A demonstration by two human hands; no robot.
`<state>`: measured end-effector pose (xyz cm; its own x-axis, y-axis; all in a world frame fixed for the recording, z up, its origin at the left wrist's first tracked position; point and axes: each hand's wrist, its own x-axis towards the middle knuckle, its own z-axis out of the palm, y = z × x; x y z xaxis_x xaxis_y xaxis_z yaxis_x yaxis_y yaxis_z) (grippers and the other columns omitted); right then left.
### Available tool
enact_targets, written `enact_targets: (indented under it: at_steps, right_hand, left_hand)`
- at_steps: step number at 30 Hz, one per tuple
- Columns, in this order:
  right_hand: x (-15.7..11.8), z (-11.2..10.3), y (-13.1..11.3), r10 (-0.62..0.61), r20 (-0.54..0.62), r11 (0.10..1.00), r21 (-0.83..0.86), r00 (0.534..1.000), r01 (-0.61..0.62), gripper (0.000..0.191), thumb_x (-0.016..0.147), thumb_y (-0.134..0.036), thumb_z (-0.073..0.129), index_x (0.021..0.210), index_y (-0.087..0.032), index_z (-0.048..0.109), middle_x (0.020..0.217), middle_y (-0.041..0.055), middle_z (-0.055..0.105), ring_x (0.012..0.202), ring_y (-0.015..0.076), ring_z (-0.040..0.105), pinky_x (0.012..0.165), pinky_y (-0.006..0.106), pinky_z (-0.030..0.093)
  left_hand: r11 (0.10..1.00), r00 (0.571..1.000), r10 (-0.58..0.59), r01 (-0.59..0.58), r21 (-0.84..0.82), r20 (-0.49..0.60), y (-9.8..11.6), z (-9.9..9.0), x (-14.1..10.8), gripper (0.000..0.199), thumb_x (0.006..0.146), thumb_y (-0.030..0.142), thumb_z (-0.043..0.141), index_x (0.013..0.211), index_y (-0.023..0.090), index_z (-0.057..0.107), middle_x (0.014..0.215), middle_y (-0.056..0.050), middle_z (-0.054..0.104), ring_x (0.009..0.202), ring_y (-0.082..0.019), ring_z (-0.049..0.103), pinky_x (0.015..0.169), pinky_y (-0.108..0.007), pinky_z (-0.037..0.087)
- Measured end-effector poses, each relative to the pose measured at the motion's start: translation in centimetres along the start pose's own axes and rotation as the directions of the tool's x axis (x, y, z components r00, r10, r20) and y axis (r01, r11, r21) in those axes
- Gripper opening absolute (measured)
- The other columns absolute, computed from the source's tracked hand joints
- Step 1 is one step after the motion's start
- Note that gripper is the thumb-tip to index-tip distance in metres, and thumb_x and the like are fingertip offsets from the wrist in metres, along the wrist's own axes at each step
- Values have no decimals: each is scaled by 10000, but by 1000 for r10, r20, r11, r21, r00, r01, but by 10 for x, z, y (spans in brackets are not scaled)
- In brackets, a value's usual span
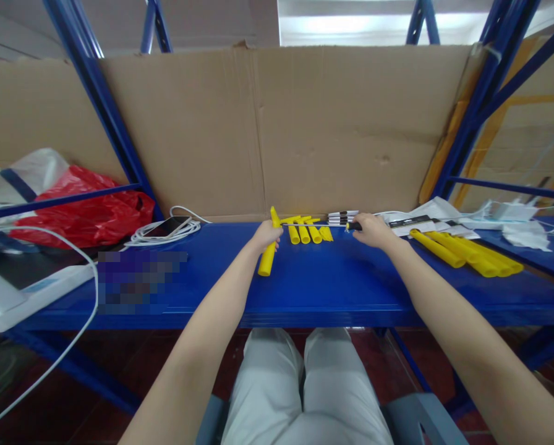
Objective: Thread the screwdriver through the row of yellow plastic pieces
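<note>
My left hand is closed around a yellow plastic tube with a narrower tip on top, tilted above the blue table. In my right hand is the black handle of a screwdriver. Its thin metal shaft runs left to the tube, near my left fingers; whether the tip touches or enters the tube cannot be made out. Between my hands several similar yellow tubes lie side by side, with small yellow pieces at their right. A few white-and-black pens or markers lie behind the screwdriver.
More yellow tubes lie at the right, by white papers. At the left are a phone on a coiled white cable, a red plastic bag and a white power strip. Cardboard closes the back between blue posts.
</note>
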<state>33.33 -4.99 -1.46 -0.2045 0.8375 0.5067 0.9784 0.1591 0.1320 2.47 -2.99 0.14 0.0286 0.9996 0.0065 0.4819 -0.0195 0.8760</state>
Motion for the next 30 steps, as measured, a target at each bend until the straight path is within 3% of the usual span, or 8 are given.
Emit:
enact_targets:
  at_steps: [10, 16, 30]
  right_hand:
    - [0, -7, -6, -90, 34, 995, 43, 995, 88, 331, 835, -178, 549, 1107, -121, 728, 1107, 181, 736, 1044, 299, 667, 938, 380, 487]
    - [0, -5, -3, -99, 17, 995, 19, 995, 98, 348, 849, -173, 541, 1129, -190, 748, 1089, 128, 749, 1031, 275, 671, 928, 362, 495]
    - [2, 0, 2, -118, 48, 993, 12, 992, 117, 365, 900, -215, 557, 1224, -187, 722, 1171, 148, 730, 1096, 286, 657, 970, 391, 495]
  left_hand:
    - [984, 994, 84, -71, 165, -71, -8, -1, 3, 140, 815, 69, 532, 854, 130, 652, 500, 28, 519, 412, -136, 527, 500, -230, 455]
    - [982, 991, 89, -71, 174, -96, -8, -2, 4, 143, 797, 87, 565, 873, 139, 674, 517, 15, 554, 429, -139, 544, 510, -223, 452]
    - [973, 988, 123, -100, 210, -98, -6, -3, 3, 153, 837, 95, 535, 899, 127, 671, 546, 12, 555, 429, -135, 538, 509, -223, 456]
